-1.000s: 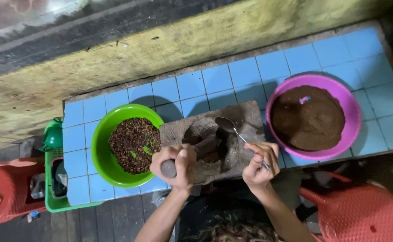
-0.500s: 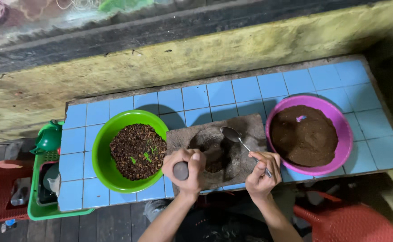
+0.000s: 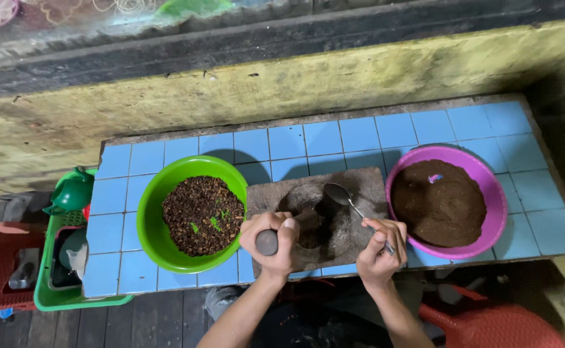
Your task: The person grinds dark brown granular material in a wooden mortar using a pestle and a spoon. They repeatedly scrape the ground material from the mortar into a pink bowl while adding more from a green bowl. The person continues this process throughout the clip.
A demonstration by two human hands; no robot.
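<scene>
Spices (image 3: 200, 216) fill green bowl (image 3: 150, 212); brown paste (image 3: 438, 203) fills purple bowl (image 3: 494, 193).

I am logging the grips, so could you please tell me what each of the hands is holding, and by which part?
The left hand grips the stone pestle by its upper end; the right hand holds the metal spoon by its handle.

Rough stone slab (image 3: 366, 187), glossy metal spoon (image 3: 338, 192)

green crate (image 3: 44, 293), green watering can (image 3: 71, 192), red stool (image 3: 2, 264)
</scene>
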